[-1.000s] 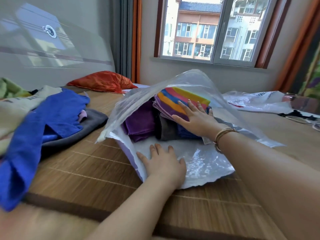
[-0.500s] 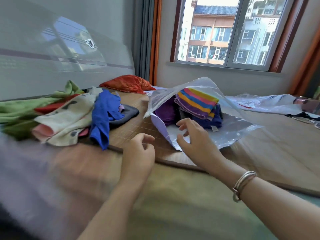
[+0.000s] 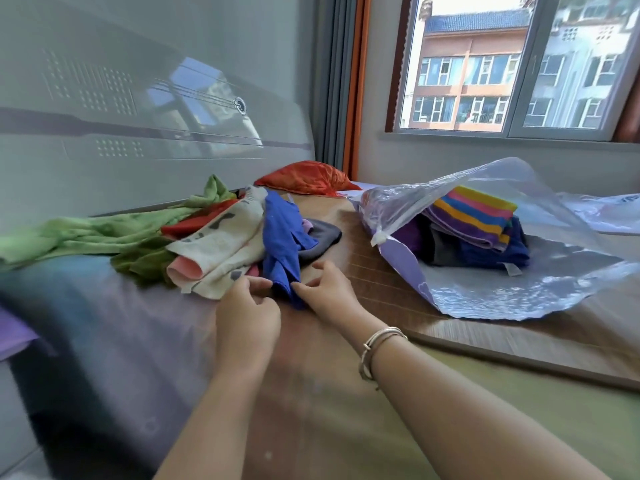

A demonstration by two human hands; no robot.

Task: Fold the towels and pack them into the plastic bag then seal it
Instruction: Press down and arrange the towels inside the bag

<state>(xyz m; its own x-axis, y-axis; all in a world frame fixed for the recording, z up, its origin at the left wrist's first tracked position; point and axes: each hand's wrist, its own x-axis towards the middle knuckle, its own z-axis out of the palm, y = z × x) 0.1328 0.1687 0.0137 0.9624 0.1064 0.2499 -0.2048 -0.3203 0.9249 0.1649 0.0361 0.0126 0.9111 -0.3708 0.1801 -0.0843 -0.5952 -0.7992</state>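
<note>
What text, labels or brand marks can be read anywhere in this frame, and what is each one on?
No text here can be read.
White sheet of plastic at the far right: blue print at its edge, cut off and blurred.
Small tag on the dark blue towel in the plastic bag: too small to read.
Cream towel in the pile: grey marks, a pattern or letters, cannot tell.

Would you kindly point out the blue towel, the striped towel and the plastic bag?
blue towel (image 3: 282, 233): head view, middle of its draped length.
striped towel (image 3: 474, 216): head view, top folded face, inside the bag.
plastic bag (image 3: 519, 289): head view, bare lower sheet near the mouth.
</note>
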